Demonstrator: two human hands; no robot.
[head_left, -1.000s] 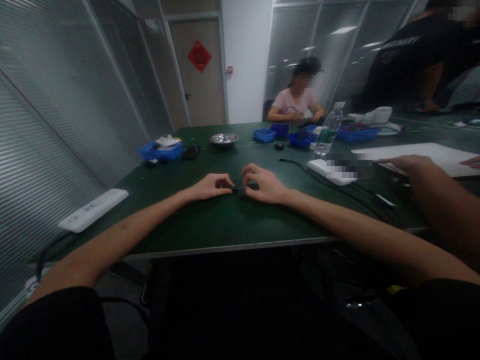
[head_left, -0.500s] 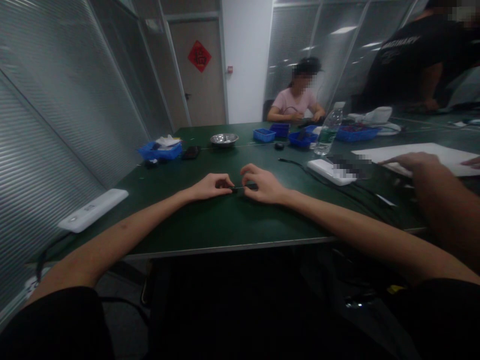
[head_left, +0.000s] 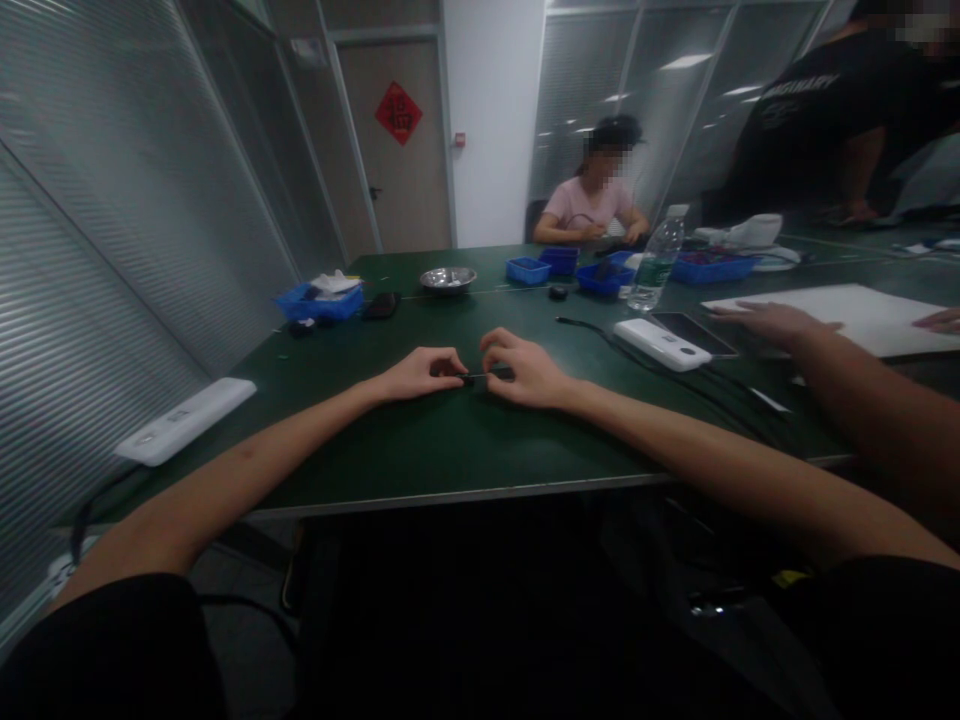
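Note:
My left hand [head_left: 420, 375] rests on the green table, thumb and fingers pinched on a small black part [head_left: 469, 379]. What kind of part it is cannot be made out, and the fingers cover much of it. Facing it, my right hand [head_left: 529, 372] curls round the dark handle of what looks like a small screwdriver [head_left: 502, 374]. Its thin metal shaft lies level and points left at the black part. Thumb and curled fingers hide most of the handle.
White power banks [head_left: 661, 345] lie right and left, with black cables. Beyond stand a metal bowl [head_left: 448, 281], blue trays [head_left: 529, 269], a plastic bottle [head_left: 660, 262] and a phone [head_left: 382, 305]. At right, another person's hand [head_left: 780, 322] rests on a white board [head_left: 862, 310].
My two hands have barely moved. At the right, the other person's hand has shifted left along the white board.

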